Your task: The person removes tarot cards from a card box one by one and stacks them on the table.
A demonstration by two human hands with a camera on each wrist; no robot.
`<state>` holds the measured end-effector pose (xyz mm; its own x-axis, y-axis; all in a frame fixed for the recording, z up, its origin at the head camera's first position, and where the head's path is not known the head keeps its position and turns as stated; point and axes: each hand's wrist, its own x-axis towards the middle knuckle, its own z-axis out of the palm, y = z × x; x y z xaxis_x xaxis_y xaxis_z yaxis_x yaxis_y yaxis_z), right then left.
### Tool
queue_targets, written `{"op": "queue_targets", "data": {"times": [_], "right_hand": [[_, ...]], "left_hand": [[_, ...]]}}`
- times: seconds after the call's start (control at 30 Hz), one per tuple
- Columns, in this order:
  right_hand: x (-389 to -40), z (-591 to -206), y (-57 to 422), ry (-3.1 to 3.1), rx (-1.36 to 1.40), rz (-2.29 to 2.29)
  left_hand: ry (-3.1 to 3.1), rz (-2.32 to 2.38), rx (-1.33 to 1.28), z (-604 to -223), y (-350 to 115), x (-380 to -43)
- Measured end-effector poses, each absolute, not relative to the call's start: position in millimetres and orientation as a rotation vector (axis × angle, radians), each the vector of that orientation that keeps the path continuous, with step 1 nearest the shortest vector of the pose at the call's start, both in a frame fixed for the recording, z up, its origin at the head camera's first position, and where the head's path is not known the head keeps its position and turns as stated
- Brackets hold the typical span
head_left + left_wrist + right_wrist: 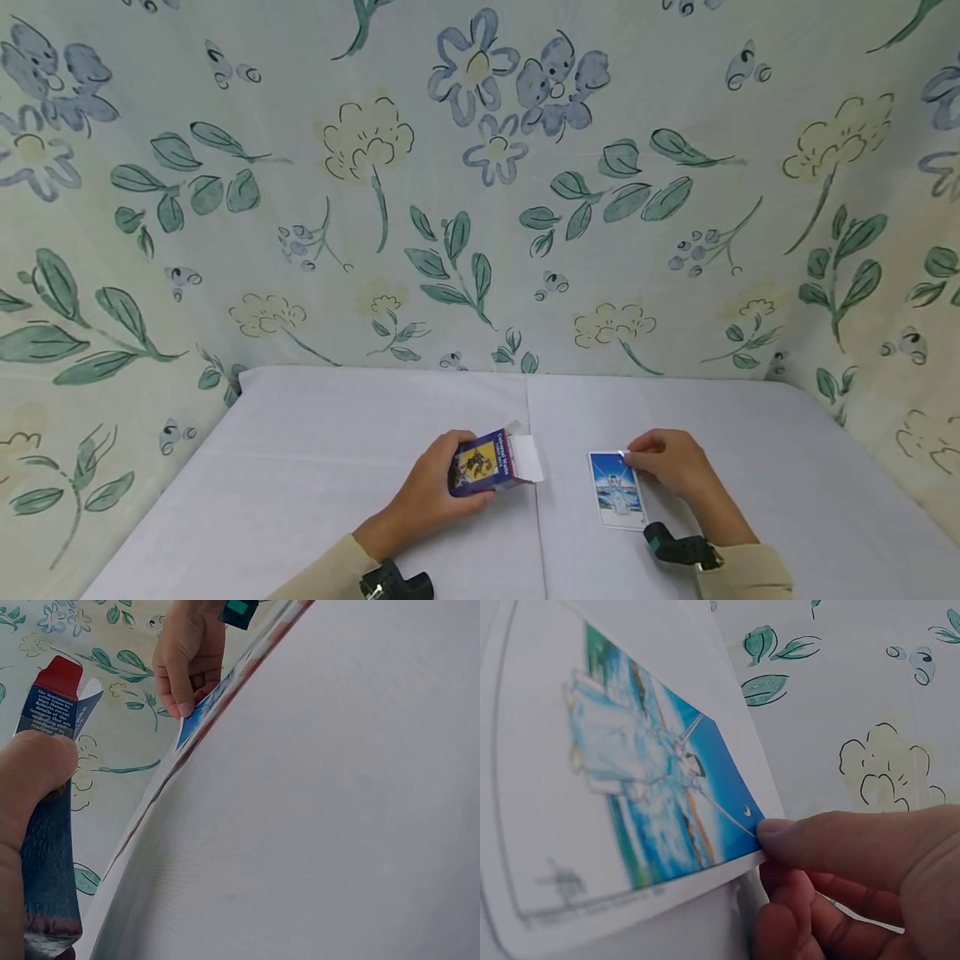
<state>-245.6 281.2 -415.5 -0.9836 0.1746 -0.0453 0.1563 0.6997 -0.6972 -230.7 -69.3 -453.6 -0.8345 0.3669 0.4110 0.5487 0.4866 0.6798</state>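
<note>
My left hand (431,477) grips a small card box (482,463), dark blue with a yellow picture panel. The box's end flap (527,458) stands open toward the right, its white inside showing. In the left wrist view the thumb presses along the side of the box (51,847), which bears printed text and a red tab at the top. Over on the right, my right hand (671,462) pinches a card (617,490) at its upper right corner. The right wrist view shows the card (652,765) with a blue picture of a pale robed figure and a white border.
A white-covered table (337,467) lies under both hands, with a crease running front to back between them. Behind it hangs a floral cloth (480,275), which also comes round at both sides. Dark wrist cameras (678,546) are strapped over the sleeves.
</note>
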Motion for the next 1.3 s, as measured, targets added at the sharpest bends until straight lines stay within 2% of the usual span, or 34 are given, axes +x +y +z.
{"op": "queue_targets", "data": {"times": [1.3], "right_hand": [[-244.6,-415.3,274.1,-2.895,-0.283,1.102]], "left_hand": [[-2.500,-1.226,-0.827,-455.5,-70.2,-232.4]]}}
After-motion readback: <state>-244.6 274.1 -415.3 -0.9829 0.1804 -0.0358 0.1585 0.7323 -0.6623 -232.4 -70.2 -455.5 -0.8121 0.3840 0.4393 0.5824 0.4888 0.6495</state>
